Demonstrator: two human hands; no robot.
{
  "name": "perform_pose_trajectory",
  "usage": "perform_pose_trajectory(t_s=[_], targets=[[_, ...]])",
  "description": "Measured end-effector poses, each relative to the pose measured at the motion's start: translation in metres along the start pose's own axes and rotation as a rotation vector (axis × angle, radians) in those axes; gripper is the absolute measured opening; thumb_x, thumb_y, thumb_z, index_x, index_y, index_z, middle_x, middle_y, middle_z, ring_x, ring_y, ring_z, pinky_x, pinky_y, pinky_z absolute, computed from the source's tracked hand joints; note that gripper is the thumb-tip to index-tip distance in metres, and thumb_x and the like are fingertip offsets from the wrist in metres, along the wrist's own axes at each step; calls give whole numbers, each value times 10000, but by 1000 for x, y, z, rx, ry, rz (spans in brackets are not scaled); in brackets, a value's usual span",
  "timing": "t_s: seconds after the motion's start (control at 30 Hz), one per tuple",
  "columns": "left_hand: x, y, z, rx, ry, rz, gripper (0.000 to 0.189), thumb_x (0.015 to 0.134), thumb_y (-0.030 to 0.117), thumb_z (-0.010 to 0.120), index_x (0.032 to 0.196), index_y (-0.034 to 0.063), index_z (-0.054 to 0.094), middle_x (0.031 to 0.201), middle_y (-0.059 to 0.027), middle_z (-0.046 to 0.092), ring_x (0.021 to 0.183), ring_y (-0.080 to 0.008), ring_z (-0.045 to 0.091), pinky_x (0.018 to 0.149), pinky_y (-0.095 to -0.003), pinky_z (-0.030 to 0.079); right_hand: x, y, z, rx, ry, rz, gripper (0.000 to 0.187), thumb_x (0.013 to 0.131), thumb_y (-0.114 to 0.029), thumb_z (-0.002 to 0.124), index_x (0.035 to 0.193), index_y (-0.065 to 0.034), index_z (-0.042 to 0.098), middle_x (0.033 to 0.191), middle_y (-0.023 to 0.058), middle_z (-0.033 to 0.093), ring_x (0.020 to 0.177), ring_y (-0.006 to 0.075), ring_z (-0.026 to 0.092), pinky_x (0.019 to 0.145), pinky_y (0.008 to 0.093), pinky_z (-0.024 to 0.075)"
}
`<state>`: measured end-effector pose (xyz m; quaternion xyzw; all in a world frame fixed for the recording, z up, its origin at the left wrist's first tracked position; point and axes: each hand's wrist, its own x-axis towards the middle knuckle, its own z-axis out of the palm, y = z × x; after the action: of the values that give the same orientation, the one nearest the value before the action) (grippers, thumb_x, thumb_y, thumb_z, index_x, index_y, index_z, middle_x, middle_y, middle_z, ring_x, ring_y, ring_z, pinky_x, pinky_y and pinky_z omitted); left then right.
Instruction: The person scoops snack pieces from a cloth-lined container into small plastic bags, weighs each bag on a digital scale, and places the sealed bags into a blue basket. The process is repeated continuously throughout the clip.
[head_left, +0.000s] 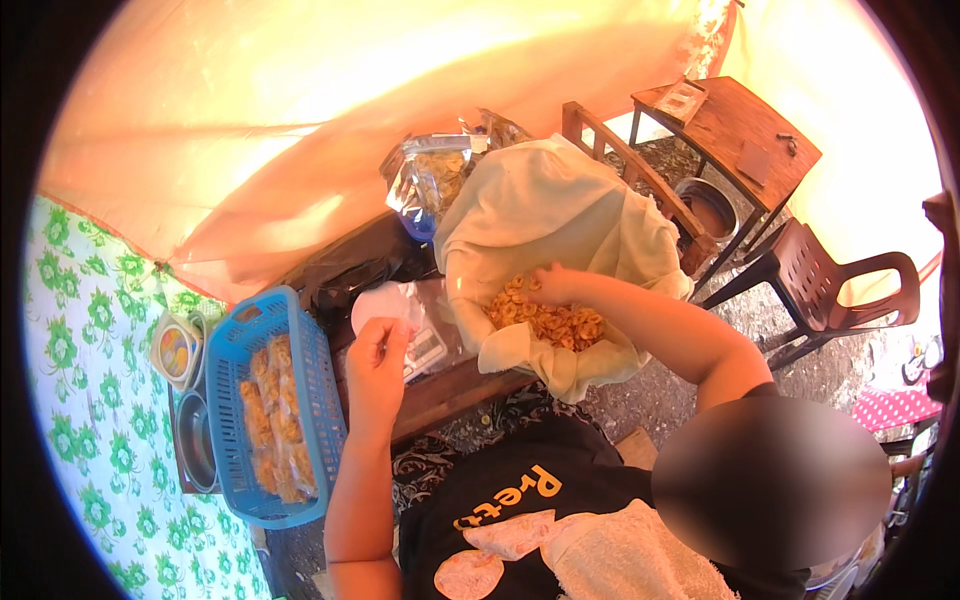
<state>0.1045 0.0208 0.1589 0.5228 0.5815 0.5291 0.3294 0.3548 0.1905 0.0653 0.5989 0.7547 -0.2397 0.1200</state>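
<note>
My right hand (553, 285) reaches into a cloth-lined container, its fingers among ring-shaped fried chips (555, 322) that look like banana chips. A pale yellow cloth (540, 195) drapes over the container and hides its walls. My left hand (379, 356) is raised with bent fingers beside a white digital kitchen scale (427, 349). Thin clear plastic seems to lie around the scale, but I cannot tell whether the left fingers pinch any of it. Whether the right fingers grip chips is also unclear.
On the left stands a blue plastic basket (324, 420) with several clear bags of snacks (279, 420). Behind the cloth are filled foil-and-clear pouches (439, 176). A metal bowl (196, 442), a brown plastic chair (817, 277) and a wooden table (739, 142) stand around. Orange tarpaulin (262, 150) hangs behind.
</note>
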Motion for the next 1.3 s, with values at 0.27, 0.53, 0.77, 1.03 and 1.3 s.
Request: perform_pose_trajectory(t_s=[0.27, 0.53, 0.77, 1.03, 1.3], targets=[[-1, -3, -40, -339, 6, -290, 146, 878, 20, 534, 1017, 43, 572, 810, 16, 564, 724, -53, 504, 641, -196, 398, -8, -4, 7, -230, -386, -294, 588, 832, -340, 569, 1360, -131, 415, 1327, 193, 405, 1154, 355, 487, 941, 436, 422], [0, 1, -23, -425, -13, -203, 134, 865, -24, 531, 953, 68, 492, 912, -39, 581, 763, -91, 532, 681, -225, 429, -7, -1, 24, -185, -338, -611, 546, 809, -326, 623, 1313, -178, 472, 1311, 169, 408, 1162, 366, 474, 911, 454, 436], [8, -2, -37, -254, 40, -206, 88, 887, -24, 505, 923, 53, 524, 873, -56, 597, 763, -99, 557, 687, -240, 474, -54, 54, 0, -343, -298, -568, 564, 776, -271, 669, 1300, -183, 480, 1261, 173, 436, 1137, 350, 490, 896, 448, 443], [41, 26, 19, -209, -53, 13, 78, 910, -2, 494, 985, 18, 498, 871, -70, 612, 743, -114, 593, 643, -235, 500, -40, 50, 1, -239, -338, -499, 619, 743, -159, 691, 1317, -214, 465, 1310, 164, 397, 1070, 352, 550, 886, 425, 462], [75, 20, 79, 10, -162, 201, 64, 842, 4, 608, 895, -6, 575, 809, -60, 628, 717, -106, 592, 640, -234, 478, -53, 38, 8, -293, -244, -491, 537, 754, -163, 680, 1259, -186, 499, 1385, 144, 366, 1089, 344, 551, 890, 428, 454]])
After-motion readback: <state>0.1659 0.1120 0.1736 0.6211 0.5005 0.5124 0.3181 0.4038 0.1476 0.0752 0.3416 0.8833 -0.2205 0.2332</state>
